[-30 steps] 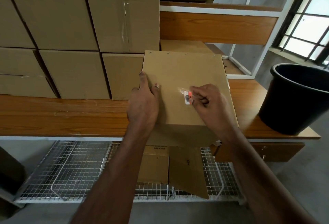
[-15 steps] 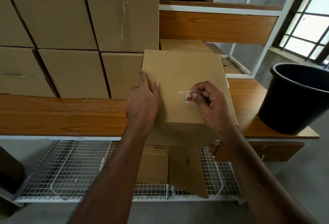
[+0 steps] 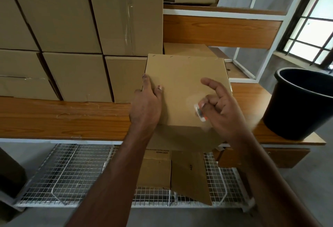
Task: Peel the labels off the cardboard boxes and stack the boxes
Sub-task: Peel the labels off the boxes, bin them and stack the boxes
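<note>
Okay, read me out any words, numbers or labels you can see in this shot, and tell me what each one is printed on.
"ASWH-3025", last digits uncertain: on the small box on the wire rack under the bench; the line of print above it is too small to read.
A short dark mark on the cardboard sheet beside it: too blurred to read.
Print on the peeled label in the right hand: blurred, unreadable.

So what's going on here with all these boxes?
A person is peeling labels off cardboard boxes. The left hand rests on the box on the wooden shelf, steadying it. The right hand pinches a small label, which looks lifted off the box. A black bin stands to the right, and more boxes are stacked behind.
</note>
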Demonstrator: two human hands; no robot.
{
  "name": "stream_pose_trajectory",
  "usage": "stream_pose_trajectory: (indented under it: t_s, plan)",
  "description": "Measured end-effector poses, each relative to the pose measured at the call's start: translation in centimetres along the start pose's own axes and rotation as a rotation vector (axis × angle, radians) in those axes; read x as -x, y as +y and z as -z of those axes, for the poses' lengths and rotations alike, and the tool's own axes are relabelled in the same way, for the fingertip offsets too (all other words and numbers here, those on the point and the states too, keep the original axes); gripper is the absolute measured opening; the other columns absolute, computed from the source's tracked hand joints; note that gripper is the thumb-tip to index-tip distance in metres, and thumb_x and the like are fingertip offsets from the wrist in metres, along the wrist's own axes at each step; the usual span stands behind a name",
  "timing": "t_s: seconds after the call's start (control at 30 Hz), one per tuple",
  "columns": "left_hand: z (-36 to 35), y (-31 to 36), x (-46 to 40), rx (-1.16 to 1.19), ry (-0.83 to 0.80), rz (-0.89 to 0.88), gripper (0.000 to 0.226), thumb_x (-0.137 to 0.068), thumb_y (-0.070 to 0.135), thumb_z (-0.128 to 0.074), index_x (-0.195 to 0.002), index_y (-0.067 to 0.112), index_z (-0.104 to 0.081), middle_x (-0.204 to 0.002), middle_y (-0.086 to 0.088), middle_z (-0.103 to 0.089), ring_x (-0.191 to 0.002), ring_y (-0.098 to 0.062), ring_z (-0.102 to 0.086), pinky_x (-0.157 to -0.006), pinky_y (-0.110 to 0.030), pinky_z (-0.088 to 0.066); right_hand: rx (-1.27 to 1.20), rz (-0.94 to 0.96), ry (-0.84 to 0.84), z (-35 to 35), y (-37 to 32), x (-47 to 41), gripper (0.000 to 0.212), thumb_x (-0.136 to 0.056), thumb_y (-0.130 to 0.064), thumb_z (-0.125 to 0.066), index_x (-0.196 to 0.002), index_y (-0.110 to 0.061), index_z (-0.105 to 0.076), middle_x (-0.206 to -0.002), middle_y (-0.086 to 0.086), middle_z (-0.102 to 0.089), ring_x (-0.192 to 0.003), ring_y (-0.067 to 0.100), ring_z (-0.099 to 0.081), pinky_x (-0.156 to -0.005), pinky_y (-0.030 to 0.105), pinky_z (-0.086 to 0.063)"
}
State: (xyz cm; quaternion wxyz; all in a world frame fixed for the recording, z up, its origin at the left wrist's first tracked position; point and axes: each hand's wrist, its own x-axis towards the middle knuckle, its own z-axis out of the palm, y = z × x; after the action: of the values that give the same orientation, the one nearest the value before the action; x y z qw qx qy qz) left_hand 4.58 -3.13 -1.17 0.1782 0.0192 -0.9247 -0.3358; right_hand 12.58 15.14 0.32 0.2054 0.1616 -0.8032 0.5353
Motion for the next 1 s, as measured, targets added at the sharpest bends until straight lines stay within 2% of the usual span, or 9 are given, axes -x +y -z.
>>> stream_pose_trajectory:
  t_s: [0.2, 0.27, 0.33, 0.37, 0.47, 0.57, 0.73, 0.87, 1.0]
  plan:
    - [-0.3, -0.2, -0.2, -0.020, 0.027, -0.004, 0.063, -0.103, 0.053, -0.027, -0.157, 0.027, -0.008, -0.102, -0.011, -0.054, -0.086, -0.025, -0.057, -0.064, -0.035, -0.047, 0.431, -0.092, -0.258, -0.3, -0.1, -0.2, 0.048, -0.099, -0.021, -0.052, -0.146, -0.025, -0.043, -0.045, -0.013, -0.051, -0.041, 0.001, -0.042, -0.048, 0.014, -0.036]
    - [-0.3, -0.2, -0.2, -0.024, 0.020, -0.003, 0.062, -0.103, 0.053, -0.026, -0.157, 0.028, -0.007, -0.102, -0.010, -0.052, -0.086, -0.023, -0.056, -0.062, -0.034, -0.044, 0.524, -0.073, -0.253, -0.5, -0.3, -1.4, 0.046, -0.100, -0.030, -0.051, -0.146, -0.026, -0.045, -0.067, -0.029, -0.064, -0.052, -0.006, -0.049, -0.059, 0.015, -0.046]
    - [-0.2, -0.1, -0.1, -0.032, 0.011, -0.006, 0.062, -0.104, 0.052, -0.026, -0.157, 0.027, -0.006, -0.100, -0.009, -0.050, -0.085, -0.022, -0.054, -0.061, -0.033, -0.042, 0.642, -0.105, -0.225, 0.2, -0.4, -2.6, 0.042, -0.100, -0.033, -0.049, -0.142, -0.028, -0.050, -0.115, -0.012, -0.070, -0.062, -0.007, -0.050, -0.071, 0.024, -0.053]
    - [-0.1, -0.1, 0.0, -0.035, 0.011, -0.009, 0.062, -0.104, 0.052, -0.025, -0.157, 0.027, -0.006, -0.100, -0.009, -0.049, -0.085, -0.022, -0.054, -0.062, -0.034, -0.043, 0.649, -0.130, -0.233, 0.6, -0.3, -2.9, 0.039, -0.101, -0.030, -0.048, -0.140, -0.028, -0.052, -0.119, -0.008, -0.069, -0.057, -0.008, -0.048, -0.066, 0.018, -0.050]
    - [-0.1, -0.2, 0.0, -0.068, 0.025, -0.025, 0.063, -0.103, 0.052, -0.025, -0.158, 0.027, -0.006, -0.100, -0.010, -0.050, -0.087, -0.024, -0.055, -0.063, -0.035, -0.045, 0.601, -0.144, -0.346, 0.4, -0.3, -1.8, 0.037, -0.099, -0.031, -0.048, -0.135, -0.034, -0.055, -0.101, -0.012, -0.069, -0.062, -0.010, -0.060, -0.062, 0.018, -0.051]
    - [-0.1, 0.0, -0.1, -0.065, 0.012, -0.018, 0.062, -0.103, 0.051, -0.025, -0.158, 0.027, -0.006, -0.098, -0.008, -0.047, -0.085, -0.023, -0.054, -0.061, -0.034, -0.041, 0.693, -0.119, -0.295, -0.3, 0.0, -2.6, 0.042, -0.098, -0.041, -0.049, -0.139, -0.036, -0.049, -0.134, -0.006, -0.061, -0.084, 0.003, -0.063, -0.084, 0.043, -0.057]
    - [-0.2, -0.1, -0.3, -0.078, 0.006, -0.042, 0.062, -0.103, 0.051, -0.025, -0.158, 0.026, -0.006, -0.097, -0.008, -0.050, -0.076, -0.015, -0.050, -0.050, -0.025, -0.029, 0.634, -0.176, -0.300, 1.3, 0.0, -2.4, 0.039, -0.099, -0.034, -0.052, -0.138, -0.031, -0.053, -0.127, -0.003, -0.066, -0.062, -0.004, -0.060, -0.061, 0.021, -0.050]
    - [-0.2, -0.1, -0.4, -0.046, -0.005, -0.033, 0.062, -0.104, 0.050, -0.027, -0.157, 0.026, -0.007, -0.102, -0.009, -0.049, -0.083, -0.019, -0.053, -0.056, -0.028, -0.036, 0.747, -0.085, -0.335, -1.0, 0.0, -2.7, 0.042, -0.099, -0.039, -0.049, -0.141, -0.037, -0.046, -0.133, -0.002, -0.062, -0.101, 0.016, -0.065, -0.085, 0.045, -0.056]
    - [-0.1, 0.0, -0.6, -0.058, -0.017, -0.035, 0.063, -0.104, 0.051, -0.026, -0.158, 0.026, -0.006, -0.100, -0.008, -0.049, -0.078, -0.015, -0.050, -0.051, -0.025, -0.031, 0.730, -0.162, -0.218, 0.9, 0.6, -4.1, 0.039, -0.100, -0.032, -0.049, -0.138, -0.036, -0.051, -0.130, -0.002, -0.064, -0.066, -0.003, -0.047, -0.070, 0.028, -0.049]
